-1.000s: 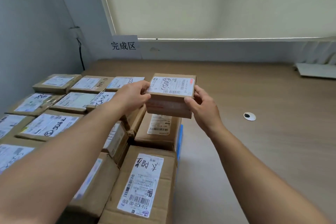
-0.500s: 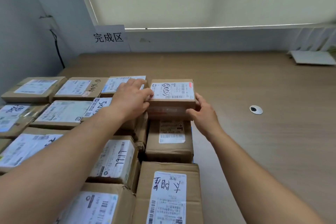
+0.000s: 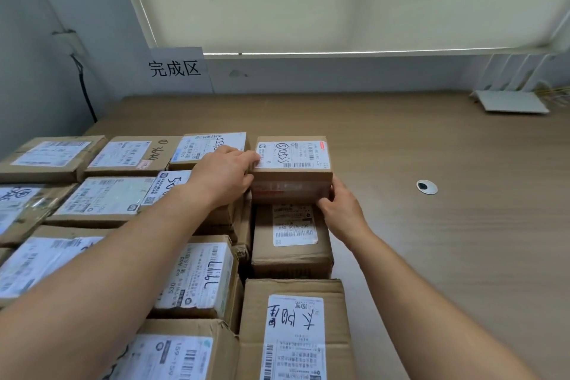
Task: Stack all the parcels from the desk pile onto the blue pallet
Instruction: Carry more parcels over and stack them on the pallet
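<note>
The person is at the placing step. A small parcel (image 3: 291, 168) with a scrawled white label sits level at the far end of the right-hand column of stacked boxes, its left side close against the neighbouring box (image 3: 212, 146) in the back row. The left hand (image 3: 223, 177) has its fingers curled over the parcel's top left edge. The right hand (image 3: 340, 210) cups the near right bottom corner, thumb on the front face. So each grip is clamped on that parcel.

Just in front of it, and lower, lies a labelled box (image 3: 291, 244), and nearer again a large box (image 3: 293, 333) with handwriting on its label. The blue pallet I cannot see (the boxes cover it entirely). I take the stack at the left of the wooden surface (image 3: 431, 256), below the paper sign (image 3: 175, 69) on the wall, to be standing on it. What the small parcel rests on is hidden from here.

To my eye the parcel looks seated and square with its row. The next move, I judge, calls for little: loosen both grips, draw the hands back without dragging the parcel off line, then turn to the waiting pile, which is out of view, for another. The risk is a nudge on release, since the parcel stands at the stack's outer edge with bare surface to its right.
</note>
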`<action>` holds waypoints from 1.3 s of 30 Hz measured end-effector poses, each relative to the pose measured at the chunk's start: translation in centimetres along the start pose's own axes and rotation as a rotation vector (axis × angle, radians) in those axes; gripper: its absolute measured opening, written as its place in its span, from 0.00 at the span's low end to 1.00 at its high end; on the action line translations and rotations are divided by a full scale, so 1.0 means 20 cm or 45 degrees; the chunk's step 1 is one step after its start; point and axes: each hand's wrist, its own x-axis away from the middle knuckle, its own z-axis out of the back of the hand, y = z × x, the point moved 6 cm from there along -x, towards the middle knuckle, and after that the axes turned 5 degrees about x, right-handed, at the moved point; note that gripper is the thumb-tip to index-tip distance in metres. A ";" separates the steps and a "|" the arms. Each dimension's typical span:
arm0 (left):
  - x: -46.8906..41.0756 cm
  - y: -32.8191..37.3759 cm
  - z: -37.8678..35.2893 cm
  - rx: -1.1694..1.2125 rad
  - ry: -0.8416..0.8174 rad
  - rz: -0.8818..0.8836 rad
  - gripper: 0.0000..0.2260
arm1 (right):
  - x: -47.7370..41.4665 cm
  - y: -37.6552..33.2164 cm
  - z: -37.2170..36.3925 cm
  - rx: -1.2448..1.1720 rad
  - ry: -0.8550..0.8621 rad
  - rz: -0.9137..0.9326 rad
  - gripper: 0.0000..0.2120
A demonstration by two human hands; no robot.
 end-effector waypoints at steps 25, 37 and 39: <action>0.35 0.79 0.15 0.277 0.455 -0.319 0.24 | 0.54 0.04 0.70 0.801 0.434 0.354 0.24; 0.92 1.79 -0.42 0.423 0.171 -0.312 0.20 | 1.24 0.73 1.10 0.998 0.563 0.381 0.21; 0.97 1.92 -0.44 0.373 0.170 -0.339 0.20 | 1.32 0.83 1.17 1.035 0.597 0.351 0.21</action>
